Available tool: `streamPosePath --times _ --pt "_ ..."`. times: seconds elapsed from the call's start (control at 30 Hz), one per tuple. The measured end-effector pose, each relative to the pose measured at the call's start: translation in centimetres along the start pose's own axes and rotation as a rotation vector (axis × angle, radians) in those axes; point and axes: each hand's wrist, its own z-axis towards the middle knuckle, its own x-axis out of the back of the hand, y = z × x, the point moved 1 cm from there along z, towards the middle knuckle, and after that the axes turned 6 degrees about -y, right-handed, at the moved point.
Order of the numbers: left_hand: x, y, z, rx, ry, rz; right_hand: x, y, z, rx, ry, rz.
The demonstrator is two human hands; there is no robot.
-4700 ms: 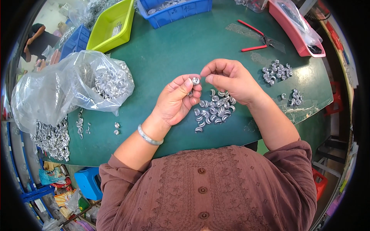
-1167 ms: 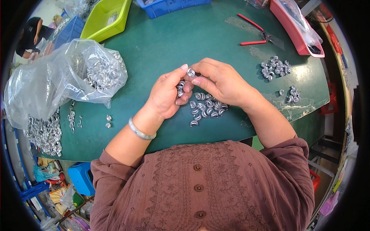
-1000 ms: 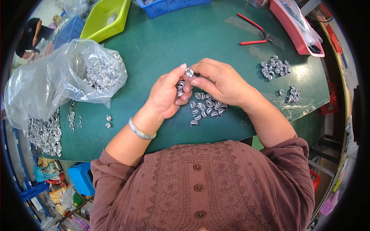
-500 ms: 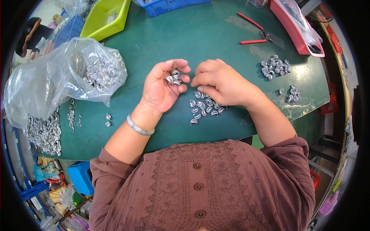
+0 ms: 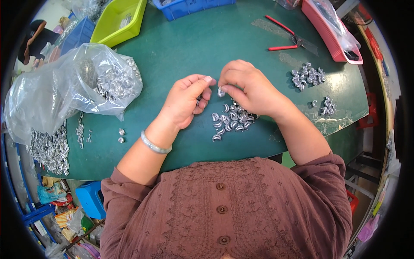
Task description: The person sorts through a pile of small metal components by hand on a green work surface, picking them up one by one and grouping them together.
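Note:
Between the thumb and fingers of my right hand (image 5: 250,88) is a small silver crescent-shaped metal piece (image 5: 221,92), held just above the table. My left hand (image 5: 186,100), with a pale bangle (image 5: 155,144) on its wrist, is curled around silver metal pieces (image 5: 199,99); the fingers mostly hide them. Below my right hand a loose pile of similar silver crescents (image 5: 233,121) lies on the green table (image 5: 194,47). Two smaller groups of crescents, one larger (image 5: 307,77) and one smaller (image 5: 328,105), sit farther right.
On the left are a clear plastic bag of metal parts (image 5: 114,82), a heap of silver chain (image 5: 49,149) and two small metal pieces (image 5: 121,135). Red-handled pliers (image 5: 295,39) lie far right beside a pink basket (image 5: 330,36). Green (image 5: 120,23) and blue (image 5: 194,7) trays stand at the far edge.
My left hand has turned over and closed around the pieces that lay in its open palm. My right hand has shifted slightly, and a crescent now shows in its pinch.

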Motion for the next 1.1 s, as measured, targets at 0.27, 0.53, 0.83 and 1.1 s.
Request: streamPosePath --times 0.27,0.53,0.83,1.1 --pt "-0.59 -0.02 -0.44 0.084 -0.181 -0.067 0.11 -0.35 0.13 -0.019 0.122 0.118" --pt "-0.26 -0.25 -0.31 -0.003 -0.138 -0.079 -0.1 -0.42 0.06 -0.087 0.1 0.212" --pt "-0.6 -0.34 -0.62 -0.164 -0.084 0.054 0.19 -0.64 0.23 0.001 0.137 0.121" --pt "-0.77 -0.01 -0.93 -0.176 -0.159 -0.007 0.38 -0.83 0.34 0.054 0.209 0.067"
